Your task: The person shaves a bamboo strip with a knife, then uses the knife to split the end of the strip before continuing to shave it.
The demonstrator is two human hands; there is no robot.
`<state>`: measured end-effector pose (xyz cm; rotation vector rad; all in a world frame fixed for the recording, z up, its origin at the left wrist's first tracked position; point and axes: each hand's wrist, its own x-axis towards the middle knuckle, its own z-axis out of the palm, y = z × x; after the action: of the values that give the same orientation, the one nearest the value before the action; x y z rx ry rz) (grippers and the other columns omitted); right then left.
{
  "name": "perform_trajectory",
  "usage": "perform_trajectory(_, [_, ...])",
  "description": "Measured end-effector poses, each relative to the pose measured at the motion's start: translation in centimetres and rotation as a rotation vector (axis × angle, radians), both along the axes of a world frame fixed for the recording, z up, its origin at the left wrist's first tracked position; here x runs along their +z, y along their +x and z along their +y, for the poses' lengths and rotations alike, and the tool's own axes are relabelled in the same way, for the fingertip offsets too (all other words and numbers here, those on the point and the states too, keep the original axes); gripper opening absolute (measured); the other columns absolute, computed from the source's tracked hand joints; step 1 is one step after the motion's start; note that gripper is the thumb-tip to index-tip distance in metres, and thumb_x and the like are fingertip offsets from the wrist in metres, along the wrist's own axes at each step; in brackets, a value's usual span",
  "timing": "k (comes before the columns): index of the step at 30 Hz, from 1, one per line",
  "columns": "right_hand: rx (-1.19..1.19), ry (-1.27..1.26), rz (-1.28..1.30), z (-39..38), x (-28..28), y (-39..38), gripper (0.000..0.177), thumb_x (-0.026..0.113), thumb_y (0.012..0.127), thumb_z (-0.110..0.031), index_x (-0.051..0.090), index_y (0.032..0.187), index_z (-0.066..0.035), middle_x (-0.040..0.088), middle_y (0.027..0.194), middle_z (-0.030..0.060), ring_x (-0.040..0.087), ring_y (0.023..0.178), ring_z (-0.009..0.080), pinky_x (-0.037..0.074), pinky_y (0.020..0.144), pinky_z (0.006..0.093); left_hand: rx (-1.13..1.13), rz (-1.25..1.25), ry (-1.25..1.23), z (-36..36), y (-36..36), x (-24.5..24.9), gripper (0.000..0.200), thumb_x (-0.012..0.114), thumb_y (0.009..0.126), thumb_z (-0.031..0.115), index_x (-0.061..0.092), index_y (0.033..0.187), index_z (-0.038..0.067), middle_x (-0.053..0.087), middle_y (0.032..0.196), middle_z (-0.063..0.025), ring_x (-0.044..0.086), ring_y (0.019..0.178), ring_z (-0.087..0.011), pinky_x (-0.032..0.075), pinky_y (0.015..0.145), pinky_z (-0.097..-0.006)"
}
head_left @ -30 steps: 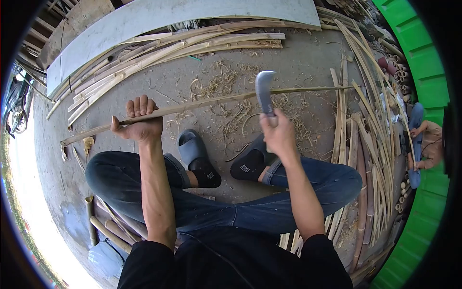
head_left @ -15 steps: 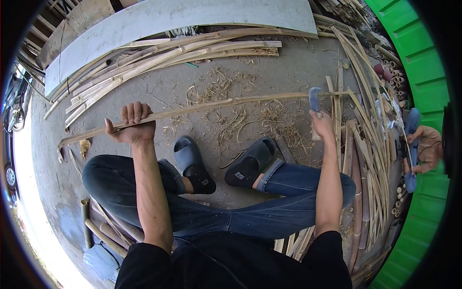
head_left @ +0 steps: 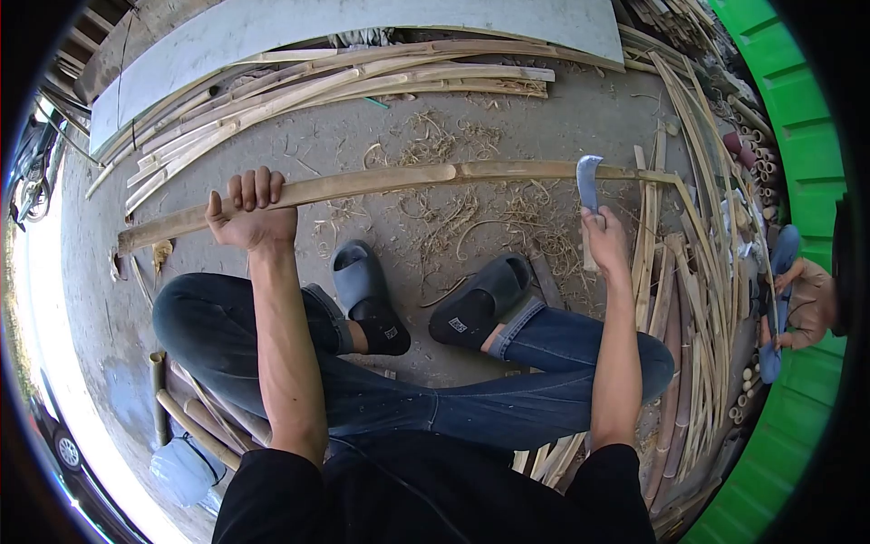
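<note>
A long split bamboo strip stretches across my view, its broad pale face toward me and a joint near its middle. My left hand is wrapped round it near its left end, fingers over the top edge. In my right hand is a knife with a hooked blade, held upright by its handle. The blade overlaps the strip near its right end, its curved tip just above the upper edge. Curled bamboo shavings lie on the floor below the strip.
Bamboo strips lie stacked beside a pale board. More strips spread along my right, near a green metal wall. Another person sits there. My sandals rest on the concrete floor.
The strip has rolled so its broad face shows more toward me. The blade has turned and now leans slightly left. Both hands keep their hold.
</note>
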<state>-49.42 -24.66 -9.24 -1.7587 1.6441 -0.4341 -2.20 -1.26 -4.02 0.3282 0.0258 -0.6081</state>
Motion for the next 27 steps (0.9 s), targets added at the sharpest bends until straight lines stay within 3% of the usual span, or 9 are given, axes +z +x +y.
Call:
perform_trajectory(4, [-0.052, 0.121, -0.053, 6.7, 4.7, 9.2, 0.039, 0.063, 0.097, -0.036, 0.062, 0.106, 0.002, 0.068, 0.074, 0.0137, 0.071, 0.067, 0.0268, 0.054, 0.06, 0.0393, -0.055, -0.097, -0.019, -1.1, -2.3, -0.1, 0.043, 0.058, 0.08, 0.042, 0.03, 0.058, 0.019, 0.025, 0.053, 0.0034, 0.026, 0.049, -0.0125, 0.025, 0.05, -0.0297])
perform_trajectory(6, [0.073, -0.038, -0.028, 11.8, 2.7, 12.8, 0.036, 0.063, 0.096, -0.034, 0.061, 0.103, 0.001, 0.067, 0.071, 0.0169, 0.071, 0.068, 0.0343, 0.053, 0.063, 0.0441, -0.008, -0.108, 0.071, -1.2, -3.0, -0.5, 0.045, 0.058, 0.08, 0.042, 0.028, 0.057, 0.018, 0.023, 0.052, 0.0031, 0.024, 0.048, -0.0129, 0.024, 0.05, -0.0297])
perform_trajectory(9, [0.273, -0.358, 0.065, 13.2, 3.3, 12.9, 0.032, 0.061, 0.099, -0.031, 0.061, 0.1, 0.0, 0.065, 0.066, 0.012, 0.068, 0.054, 0.0222, 0.053, 0.052, 0.0379, -0.031, -0.068, 0.005, 0.6, -1.7, -0.8, 0.046, 0.058, 0.08, 0.041, 0.026, 0.056, 0.018, 0.021, 0.051, 0.0029, 0.022, 0.048, -0.0134, 0.023, 0.05, -0.0303])
perform_trajectory(10, [0.118, 0.026, -0.087, 12.1, 3.9, 12.7, 0.028, 0.063, 0.096, -0.029, 0.06, 0.1, -0.001, 0.065, 0.068, 0.0204, 0.069, 0.068, 0.0379, 0.053, 0.063, 0.0463, -0.035, -0.067, 0.011, 0.3, -2.1, -0.5, 0.046, 0.058, 0.08, 0.041, 0.026, 0.056, 0.018, 0.021, 0.051, 0.0029, 0.022, 0.048, -0.0134, 0.023, 0.05, -0.0303])
perform_trajectory(12, [-0.109, 0.151, -0.023, 10.3, 6.0, 13.2, 0.027, 0.063, 0.095, -0.028, 0.06, 0.099, -0.001, 0.065, 0.069, 0.0208, 0.069, 0.068, 0.0393, 0.053, 0.064, 0.0461, 0.007, -0.106, 0.088, -1.0, -3.9, -0.2, 0.044, 0.056, 0.08, 0.041, 0.025, 0.056, 0.019, 0.019, 0.051, 0.0032, 0.02, 0.048, -0.0136, 0.022, 0.051, -0.031])
perform_trajectory(14, [-0.007, -0.023, -0.1, 12.5, 2.5, 13.8, 0.027, 0.063, 0.095, -0.028, 0.059, 0.097, -0.002, 0.065, 0.068, 0.0188, 0.069, 0.066, 0.0372, 0.052, 0.062, 0.0466, -0.004, -0.114, 0.07, -1.3, -4.2, -0.5, 0.043, 0.055, 0.079, 0.04, 0.025, 0.057, 0.019, 0.019, 0.052, 0.0029, 0.019, 0.049, -0.0137, 0.021, 0.051, -0.0315])
perform_trajectory(20, [-0.019, 0.1, -0.062, 11.5, 2.9, 12.7, 0.029, 0.064, 0.095, -0.031, 0.061, 0.099, -0.002, 0.069, 0.077, 0.0236, 0.071, 0.077, 0.0422, 0.054, 0.068, 0.0476, 0.042, -0.109, 0.144, -0.9, -4.7, 0.1, 0.041, 0.049, 0.08, 0.04, 0.023, 0.057, 0.02, 0.018, 0.052, 0.0031, 0.019, 0.05, -0.0136, 0.021, 0.051, -0.0314])
perform_trajectory(23, [0.141, -0.059, -0.044, 13.9, 2.0, 14.7, 0.029, 0.064, 0.096, -0.031, 0.061, 0.099, -0.002, 0.068, 0.07, 0.0171, 0.07, 0.065, 0.0335, 0.054, 0.061, 0.0441, 0.043, -0.048, 0.129, -0.1, -4.2, -0.4, 0.041, 0.049, 0.081, 0.042, 0.023, 0.058, 0.02, 0.018, 0.053, 0.0026, 0.019, 0.049, -0.0136, 0.022, 0.05, -0.0305])
perform_trajectory(27, [-0.084, 0.164, -0.164, 8.7, 4.5, 13.2, 0.03, 0.063, 0.095, -0.032, 0.061, 0.099, -0.002, 0.07, 0.072, 0.018, 0.073, 0.073, 0.034, 0.055, 0.068, 0.0452, 0.037, -0.047, 0.087, -0.3, -4.0, 0.0, 0.042, 0.047, 0.083, 0.044, 0.024, 0.058, 0.019, 0.019, 0.053, 0.0022, 0.019, 0.048, -0.0138, 0.021, 0.049, -0.0304])
